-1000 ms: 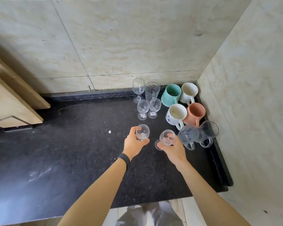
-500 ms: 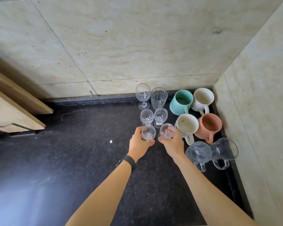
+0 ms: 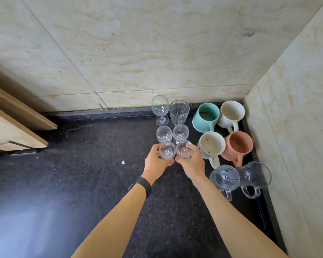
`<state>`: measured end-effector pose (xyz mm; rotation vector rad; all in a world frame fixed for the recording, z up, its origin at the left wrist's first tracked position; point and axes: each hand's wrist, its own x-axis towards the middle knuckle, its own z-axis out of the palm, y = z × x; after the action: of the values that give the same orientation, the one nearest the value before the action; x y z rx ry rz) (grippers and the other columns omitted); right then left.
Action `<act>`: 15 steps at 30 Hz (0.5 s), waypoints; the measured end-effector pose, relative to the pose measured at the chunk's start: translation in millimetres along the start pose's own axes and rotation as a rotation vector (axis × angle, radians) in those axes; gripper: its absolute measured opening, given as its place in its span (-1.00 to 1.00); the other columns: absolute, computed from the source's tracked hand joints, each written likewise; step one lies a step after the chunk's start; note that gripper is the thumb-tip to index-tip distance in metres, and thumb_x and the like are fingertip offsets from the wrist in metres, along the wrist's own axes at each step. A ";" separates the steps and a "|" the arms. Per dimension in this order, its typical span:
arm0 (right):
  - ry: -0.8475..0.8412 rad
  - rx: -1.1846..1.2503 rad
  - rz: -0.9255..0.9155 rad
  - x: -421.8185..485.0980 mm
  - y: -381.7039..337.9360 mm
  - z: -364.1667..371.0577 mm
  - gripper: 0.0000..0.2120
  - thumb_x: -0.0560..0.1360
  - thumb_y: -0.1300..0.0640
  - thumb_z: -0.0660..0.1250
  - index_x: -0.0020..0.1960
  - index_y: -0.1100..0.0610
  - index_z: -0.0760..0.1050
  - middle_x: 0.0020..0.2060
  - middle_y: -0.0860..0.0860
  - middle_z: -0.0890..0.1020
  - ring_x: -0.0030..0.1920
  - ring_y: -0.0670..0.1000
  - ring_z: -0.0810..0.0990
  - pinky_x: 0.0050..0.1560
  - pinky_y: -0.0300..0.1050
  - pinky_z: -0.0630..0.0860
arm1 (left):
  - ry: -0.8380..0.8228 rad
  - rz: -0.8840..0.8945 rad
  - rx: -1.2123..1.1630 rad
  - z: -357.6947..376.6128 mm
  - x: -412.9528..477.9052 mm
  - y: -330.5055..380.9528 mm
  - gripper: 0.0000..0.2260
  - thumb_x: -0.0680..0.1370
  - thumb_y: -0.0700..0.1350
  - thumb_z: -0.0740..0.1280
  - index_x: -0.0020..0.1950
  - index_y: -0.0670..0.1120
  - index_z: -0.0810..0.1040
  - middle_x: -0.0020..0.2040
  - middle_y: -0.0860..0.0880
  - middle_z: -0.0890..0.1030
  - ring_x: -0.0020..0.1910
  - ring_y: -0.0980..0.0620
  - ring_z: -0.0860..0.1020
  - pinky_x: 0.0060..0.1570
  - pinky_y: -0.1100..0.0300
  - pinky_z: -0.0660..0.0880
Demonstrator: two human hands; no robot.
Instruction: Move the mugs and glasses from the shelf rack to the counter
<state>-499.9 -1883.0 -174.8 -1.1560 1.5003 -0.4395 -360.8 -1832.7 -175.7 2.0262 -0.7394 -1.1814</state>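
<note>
On the black speckled stone counter (image 3: 73, 183), the left hand (image 3: 157, 162) grips a small clear stemmed glass (image 3: 167, 150) and the right hand (image 3: 191, 162) grips its twin (image 3: 184, 148), side by side just in front of two more small glasses (image 3: 164, 134). Ceramic mugs (image 3: 211, 144) crowd the right-hand corner beside the marble wall (image 3: 296, 108); the counter lies open to the left.

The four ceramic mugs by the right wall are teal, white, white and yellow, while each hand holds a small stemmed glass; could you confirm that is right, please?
Not quite: no mug is yellow. The head view shows the teal mug, two white mugs and a terracotta-orange mug. The rest holds: the left hand and right hand each grip a small stemmed glass.
</note>
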 end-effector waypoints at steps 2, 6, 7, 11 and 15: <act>0.000 -0.016 -0.004 -0.1 -1.2 1.4 -0.43 0.31 0.13 0.56 0.26 -0.05 0.46 0.08 -0.11 0.65 0.07 -0.05 0.62 0.05 -0.14 0.42 | -0.010 -0.002 0.010 -2.3 0.7 0.2 -0.44 0.34 -0.15 0.58 0.26 0.11 0.48 0.05 0.14 0.62 0.01 0.20 0.57 -0.10 0.29 0.51; 0.001 -0.021 -0.001 0.2 -2.4 3.9 -0.41 0.31 0.11 0.58 0.28 -0.04 0.45 0.10 -0.09 0.65 0.08 -0.03 0.62 0.09 -0.11 0.46 | -0.030 0.000 0.038 -6.6 2.0 0.8 -0.45 0.34 -0.15 0.58 0.26 0.11 0.48 0.05 0.12 0.62 -0.01 0.21 0.56 -0.20 0.36 0.48; 0.002 -0.021 0.006 -0.3 -3.4 3.6 -0.40 0.31 0.11 0.58 0.29 -0.03 0.45 0.12 -0.08 0.65 0.10 -0.03 0.62 0.12 -0.09 0.47 | -0.032 -0.002 0.042 -6.0 2.3 1.2 -0.45 0.35 -0.16 0.58 0.26 0.10 0.47 0.06 0.11 0.62 -0.02 0.20 0.56 -0.17 0.34 0.50; -0.032 -0.025 0.011 -0.6 -3.9 -2.5 -0.35 0.30 0.12 0.59 0.33 -0.04 0.44 0.18 -0.06 0.64 0.17 0.00 0.61 0.27 0.04 0.49 | -0.022 -0.004 0.058 -0.3 1.4 3.3 -0.41 0.36 -0.20 0.55 0.32 0.03 0.42 0.12 0.04 0.60 0.06 0.05 0.57 0.10 0.09 0.56; -0.104 -0.082 0.015 -2.8 -2.9 -13.1 -0.27 0.37 0.31 0.50 0.46 -0.04 0.36 0.33 -0.02 0.56 0.23 0.02 0.61 0.35 0.13 0.47 | -0.026 -0.053 0.057 -3.2 -2.3 6.2 -0.39 0.40 -0.22 0.53 0.36 0.01 0.37 0.16 0.00 0.57 0.06 0.02 0.55 -0.07 0.23 0.53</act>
<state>-510.8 -1886.1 -167.1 -1.2129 1.4471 -0.3054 -359.7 -1834.0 -168.5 2.0920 -0.7438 -1.2321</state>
